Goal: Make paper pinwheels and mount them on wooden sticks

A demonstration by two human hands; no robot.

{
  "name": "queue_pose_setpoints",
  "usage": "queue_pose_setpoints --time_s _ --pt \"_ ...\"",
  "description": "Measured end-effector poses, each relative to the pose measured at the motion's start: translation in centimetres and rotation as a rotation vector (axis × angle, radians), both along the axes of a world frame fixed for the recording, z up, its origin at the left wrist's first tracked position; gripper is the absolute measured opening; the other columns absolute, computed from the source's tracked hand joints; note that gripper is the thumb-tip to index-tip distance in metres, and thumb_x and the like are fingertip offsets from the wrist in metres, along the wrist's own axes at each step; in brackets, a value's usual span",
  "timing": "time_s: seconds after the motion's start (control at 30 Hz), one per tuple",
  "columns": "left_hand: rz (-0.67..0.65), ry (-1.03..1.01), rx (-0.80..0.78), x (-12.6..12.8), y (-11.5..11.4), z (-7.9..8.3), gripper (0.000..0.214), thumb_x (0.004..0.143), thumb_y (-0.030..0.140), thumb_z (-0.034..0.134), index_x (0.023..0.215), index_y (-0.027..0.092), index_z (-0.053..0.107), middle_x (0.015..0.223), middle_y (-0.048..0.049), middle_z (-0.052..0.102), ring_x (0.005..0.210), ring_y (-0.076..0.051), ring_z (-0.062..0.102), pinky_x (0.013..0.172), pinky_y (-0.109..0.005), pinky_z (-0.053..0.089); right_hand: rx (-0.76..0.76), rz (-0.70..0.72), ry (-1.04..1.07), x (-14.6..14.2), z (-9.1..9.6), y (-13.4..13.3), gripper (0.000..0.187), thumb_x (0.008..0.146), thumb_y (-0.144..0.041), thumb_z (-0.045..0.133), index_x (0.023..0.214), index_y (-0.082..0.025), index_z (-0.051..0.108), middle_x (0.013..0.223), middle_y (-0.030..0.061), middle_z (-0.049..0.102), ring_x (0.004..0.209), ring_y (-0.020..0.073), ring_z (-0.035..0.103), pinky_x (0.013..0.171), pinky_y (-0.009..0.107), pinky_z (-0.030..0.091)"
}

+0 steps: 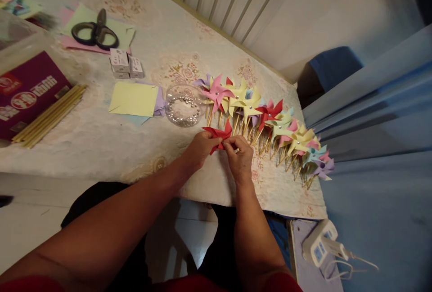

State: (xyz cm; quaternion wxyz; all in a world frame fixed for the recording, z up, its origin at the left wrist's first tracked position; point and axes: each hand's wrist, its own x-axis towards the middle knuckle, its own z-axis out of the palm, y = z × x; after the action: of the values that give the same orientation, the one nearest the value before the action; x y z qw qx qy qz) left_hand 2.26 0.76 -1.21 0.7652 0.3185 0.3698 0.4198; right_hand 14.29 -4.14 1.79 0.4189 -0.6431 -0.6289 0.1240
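A red paper pinwheel (225, 130) is held between my two hands above the floral tablecloth. My left hand (200, 150) is closed, pinching the pinwheel's left side with thumb and fingers. The fingers of my right hand (240, 156) are bent in a pinch at its middle; whatever small part sits between these fingertips is hidden. Just behind my hands stands a clear round dish (184, 123) holding small silvery pins. To the right lies a long row of finished paper pinwheels (270, 114) in several colours on thin sticks.
Left of the dish lie yellow, purple and blue paper squares (132, 98). Small white boxes (120, 63) stand behind them, near dark-handled scissors (95, 33) on more paper. Bundled sticks (50, 116) rest by a purple box (32, 92). A power strip (319, 242) sits at the lower right.
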Motion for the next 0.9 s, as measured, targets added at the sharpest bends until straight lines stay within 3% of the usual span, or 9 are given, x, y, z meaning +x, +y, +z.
queue_pose_setpoints --time_s 0.37,0.57,0.9 --pt "0.015 0.183 0.200 0.1 -0.3 0.2 0.014 0.073 0.022 0.066 0.081 0.014 0.073 0.078 -0.0029 0.071 0.074 -0.015 0.061 0.073 -0.028 0.045 -0.085 -0.046 0.174 0.2 0.1 0.2 0.013 0.078 -0.028 0.062 0.068 -0.021 0.064 0.068 -0.0025 0.059 0.065 0.0141 0.051 0.067 0.028 0.043" --pt "0.022 0.287 0.285 0.2 -0.2 -0.5 0.015 0.075 0.026 0.066 0.080 0.014 0.073 0.076 -0.0032 0.070 0.075 -0.017 0.061 0.074 -0.029 0.046 -0.147 -0.078 0.251 0.3 0.1 0.2 0.013 0.074 -0.032 0.061 0.068 -0.021 0.064 0.067 -0.0028 0.058 0.064 0.0138 0.051 0.065 0.027 0.042" --pt "0.030 0.453 0.352 -0.1 -0.3 0.4 0.011 0.078 0.023 0.062 0.074 0.015 0.067 0.068 -0.0005 0.062 0.068 -0.015 0.054 0.070 -0.029 0.042 -0.144 -0.093 0.279 0.1 -0.2 0.2 0.015 0.074 -0.033 0.061 0.066 -0.021 0.063 0.066 -0.0028 0.058 0.065 0.0143 0.052 0.067 0.028 0.043"
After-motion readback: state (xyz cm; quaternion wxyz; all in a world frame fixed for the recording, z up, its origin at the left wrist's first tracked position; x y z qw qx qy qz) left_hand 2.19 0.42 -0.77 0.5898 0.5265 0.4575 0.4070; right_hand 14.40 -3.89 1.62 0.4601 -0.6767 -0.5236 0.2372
